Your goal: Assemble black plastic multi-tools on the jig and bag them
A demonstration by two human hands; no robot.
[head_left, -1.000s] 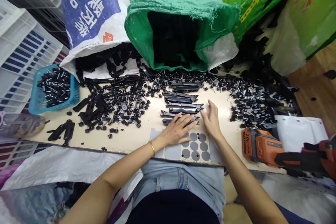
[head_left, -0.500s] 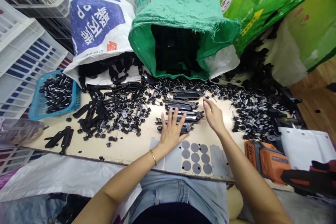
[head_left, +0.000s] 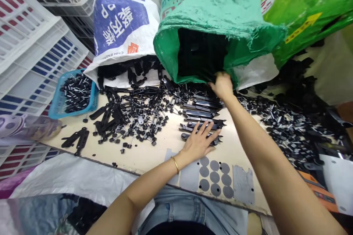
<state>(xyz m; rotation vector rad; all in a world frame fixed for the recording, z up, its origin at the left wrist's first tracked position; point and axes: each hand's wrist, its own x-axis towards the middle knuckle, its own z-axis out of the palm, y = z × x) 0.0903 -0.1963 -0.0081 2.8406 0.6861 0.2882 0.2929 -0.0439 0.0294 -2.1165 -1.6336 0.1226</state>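
Observation:
My left hand [head_left: 199, 140] lies open with fingers spread, resting on the nearest of a row of long black plastic parts [head_left: 200, 114] with forked ends. The parts lie side by side, stacked away from me toward the sack. At the lower right lip of the green woven sack [head_left: 167, 57] is my right hand [head_left: 223, 86]. Its fingers are bent at the dark opening, slightly blurred and partly hidden, so I cannot tell what they hold. Inside the sack, dark shapes show only faintly.
Black-headed screws [head_left: 140, 117] lie heaped left, with more screws [head_left: 286, 121] at right. A blue basket [head_left: 96, 99] of screws stands far left, near a white sack [head_left: 149, 40] of black pieces. Grey round stickers [head_left: 215, 176] line the front edge; an orange tool [head_left: 317, 191] lies right.
My right hand has moved forward from beside the row of black parts to the green sack's mouth. My left hand stays spread on the row. The view has shifted to the right.

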